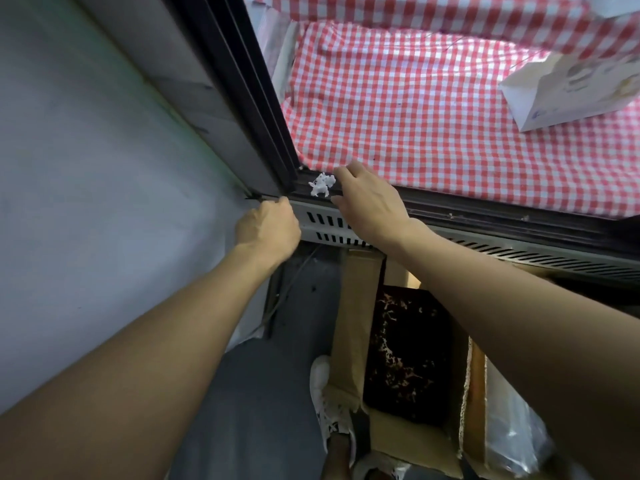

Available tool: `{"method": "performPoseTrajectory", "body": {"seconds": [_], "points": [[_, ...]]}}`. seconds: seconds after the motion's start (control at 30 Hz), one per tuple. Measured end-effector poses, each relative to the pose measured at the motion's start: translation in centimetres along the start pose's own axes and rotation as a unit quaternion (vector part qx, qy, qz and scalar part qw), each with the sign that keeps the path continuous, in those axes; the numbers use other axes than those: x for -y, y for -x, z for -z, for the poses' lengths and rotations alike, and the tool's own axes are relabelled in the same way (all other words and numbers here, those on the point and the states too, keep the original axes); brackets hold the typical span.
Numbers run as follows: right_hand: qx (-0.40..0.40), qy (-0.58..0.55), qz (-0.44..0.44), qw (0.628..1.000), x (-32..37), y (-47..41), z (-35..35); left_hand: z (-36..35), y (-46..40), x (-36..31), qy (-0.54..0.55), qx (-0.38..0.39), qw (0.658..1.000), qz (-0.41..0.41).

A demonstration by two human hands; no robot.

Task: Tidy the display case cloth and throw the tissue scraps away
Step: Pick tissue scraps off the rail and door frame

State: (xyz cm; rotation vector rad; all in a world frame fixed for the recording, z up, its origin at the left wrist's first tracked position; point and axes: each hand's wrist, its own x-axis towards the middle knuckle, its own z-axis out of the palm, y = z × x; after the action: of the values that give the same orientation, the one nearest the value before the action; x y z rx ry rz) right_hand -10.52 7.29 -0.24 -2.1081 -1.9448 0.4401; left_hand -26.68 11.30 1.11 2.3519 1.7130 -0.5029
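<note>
A red-and-white checked cloth [433,109] covers the floor of the display case. A small white clump of tissue scraps [320,186] lies on the black door track [485,211] at the case's front left corner. My right hand [367,202] rests on the track just right of the clump, its fingertips touching the scraps and the cloth's front edge. My left hand [268,228] is at the corner below the track, its fingers curled against the case's edge; whether it holds anything is hidden.
A white paper bag [568,91] lies on the cloth at the right. A vented metal panel [519,252] runs under the track. Below are an open cardboard box [356,306] with dark contents, my white shoe [323,393] and a grey wall [86,202] on the left.
</note>
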Motion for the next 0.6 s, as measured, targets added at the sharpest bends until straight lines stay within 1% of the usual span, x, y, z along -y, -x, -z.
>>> {"method": "performPoseTrajectory", "body": {"seconds": [0.1,0.17,0.37,0.5,0.6], "points": [[0.003,0.021,0.025,0.999,0.5,-1.0,-0.7,-0.5,-0.1,0.3,0.002,0.005,1.0,0.001],[0.014,0.06,0.055,0.997,0.6,-1.5,-1.1,-0.6,-0.2,0.5,0.0,0.006,1.0,0.0],[0.067,0.134,0.136,0.979,1.0,-2.9,-1.2,-0.4,-1.0,1.2,0.002,0.004,1.0,-0.01],[0.09,0.142,0.163,0.972,0.7,-3.0,-1.0,-1.2,-1.5,1.7,-0.036,0.026,0.998,-0.034],[0.091,0.139,0.171,0.971,0.4,-2.8,-0.9,-1.6,-1.6,2.3,-0.01,0.031,0.999,-0.024]]}}
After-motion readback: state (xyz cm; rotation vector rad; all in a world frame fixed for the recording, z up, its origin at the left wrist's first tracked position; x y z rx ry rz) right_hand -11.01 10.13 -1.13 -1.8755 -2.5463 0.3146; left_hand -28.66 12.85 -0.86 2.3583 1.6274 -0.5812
